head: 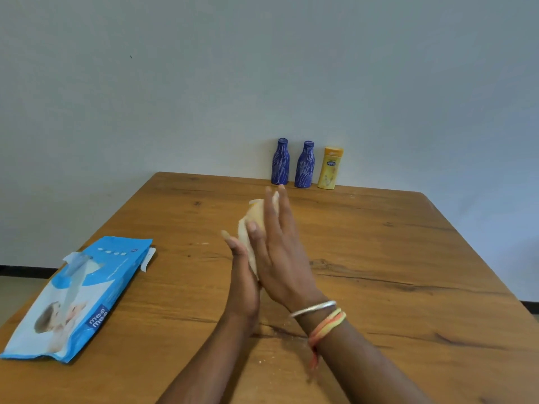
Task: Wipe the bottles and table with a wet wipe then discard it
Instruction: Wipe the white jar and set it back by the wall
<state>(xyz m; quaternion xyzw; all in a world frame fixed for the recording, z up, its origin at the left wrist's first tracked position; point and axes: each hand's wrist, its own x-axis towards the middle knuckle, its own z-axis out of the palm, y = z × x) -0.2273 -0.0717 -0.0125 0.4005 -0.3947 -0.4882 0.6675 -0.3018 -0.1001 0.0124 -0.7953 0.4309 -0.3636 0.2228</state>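
Over the middle of the table [379, 258], I have my left hand [243, 275] and right hand [280, 258] set palm to palm, fingers straight. The pale wet wipe [252, 225] is pressed between them and pokes out near the fingertips; neither hand curls round it. At the far edge stand a blue bottle [280, 161], a second blue bottle [304, 164] and a yellow bottle [330, 167]. The wipes pack [78, 295] lies at my left.
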